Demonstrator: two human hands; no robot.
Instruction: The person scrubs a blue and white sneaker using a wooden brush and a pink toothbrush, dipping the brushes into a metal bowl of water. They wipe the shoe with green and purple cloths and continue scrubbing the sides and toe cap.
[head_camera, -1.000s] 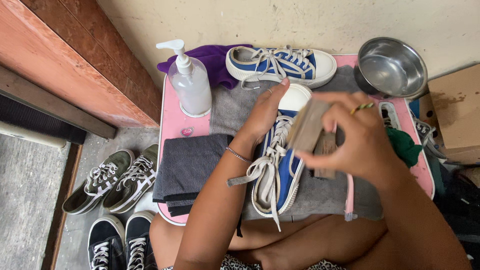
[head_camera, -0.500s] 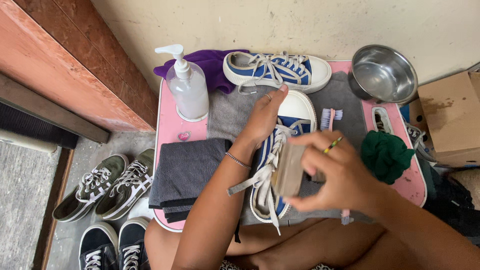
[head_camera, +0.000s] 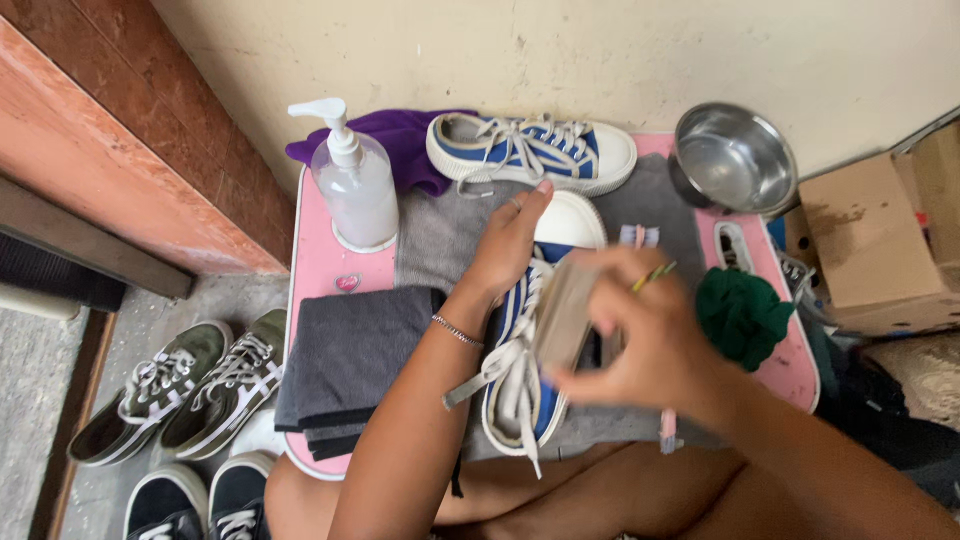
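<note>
On the tray table (head_camera: 320, 260), a sneaker (head_camera: 525, 370) lies at centre under the left hand (head_camera: 510, 240). A second sneaker (head_camera: 530, 150) sits at 12 o'clock, the pump bottle (head_camera: 355, 185) at 10, the metal bowl (head_camera: 735, 155) at 2, folded cloths (head_camera: 350, 355) at 9.

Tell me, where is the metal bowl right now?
The metal bowl sits at the pink tray's far right corner, between the second blue sneaker and the cardboard box.
</note>
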